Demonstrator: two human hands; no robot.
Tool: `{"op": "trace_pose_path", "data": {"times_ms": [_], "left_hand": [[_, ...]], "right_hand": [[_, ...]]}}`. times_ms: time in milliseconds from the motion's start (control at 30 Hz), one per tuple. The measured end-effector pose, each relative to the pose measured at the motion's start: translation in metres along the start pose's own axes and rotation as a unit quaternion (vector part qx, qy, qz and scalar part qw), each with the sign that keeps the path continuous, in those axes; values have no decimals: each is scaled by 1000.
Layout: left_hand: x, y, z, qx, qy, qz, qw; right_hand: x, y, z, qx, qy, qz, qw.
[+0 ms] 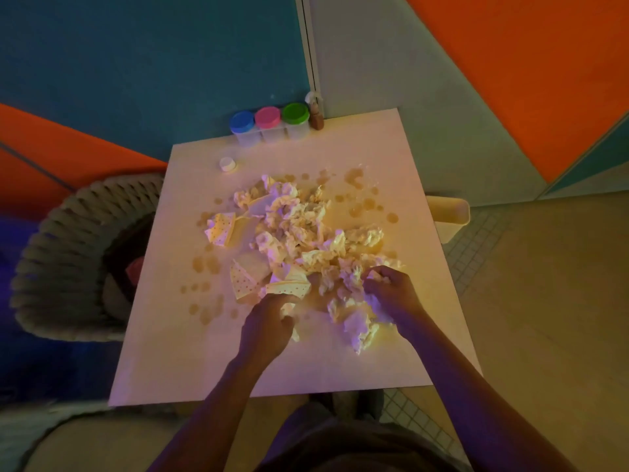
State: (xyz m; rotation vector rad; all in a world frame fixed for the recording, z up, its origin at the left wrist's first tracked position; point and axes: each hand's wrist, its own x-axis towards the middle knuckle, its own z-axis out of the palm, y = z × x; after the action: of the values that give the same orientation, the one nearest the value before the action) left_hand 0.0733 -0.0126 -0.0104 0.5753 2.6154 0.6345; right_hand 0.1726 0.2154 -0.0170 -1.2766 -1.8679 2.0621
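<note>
Fingers (277, 306) of our left hand (267, 323) are curled tight round a bit of scrunched paper at the near edge of the paper pile (306, 226). Our right hand (391, 294) is curled too, and grips a white lump on the right side of the same pile. Both of our hands hold paper.

We see one big pile in the middle of the white surface (177, 352). Three dotted pieces (221, 229) lie on its left side. Lots of wet brown spots (204, 264) sit all round it, too many for us to count.

At the far edge stand three tubs (268, 126) in a row, with one blue lid, one pink and one green. One little brown bottle (316, 119) is just beside the green one. One white cap (227, 164) lies near them. One woven chair (68, 250) is on the left and one pale bin (449, 212) on the right.
</note>
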Motion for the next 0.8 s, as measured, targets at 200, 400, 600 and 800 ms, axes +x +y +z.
{"op": "trace_pose_path", "data": {"times_ms": [200, 400, 600, 800], "left_hand": [[-4, -33, 30, 155, -76, 51, 984], [-2, -49, 44, 202, -95, 97, 970], [4, -82, 51, 206, -105, 122, 965], [12, -67, 38, 164, -124, 149, 967]], "right_hand": [[-3, 26, 17, -205, -2, -2, 979], [-8, 58, 27, -309, -7, 4, 951], [-15, 75, 43, -453, 4, 10, 891], [-20, 85, 58, -503, 68, -21, 861]]}}
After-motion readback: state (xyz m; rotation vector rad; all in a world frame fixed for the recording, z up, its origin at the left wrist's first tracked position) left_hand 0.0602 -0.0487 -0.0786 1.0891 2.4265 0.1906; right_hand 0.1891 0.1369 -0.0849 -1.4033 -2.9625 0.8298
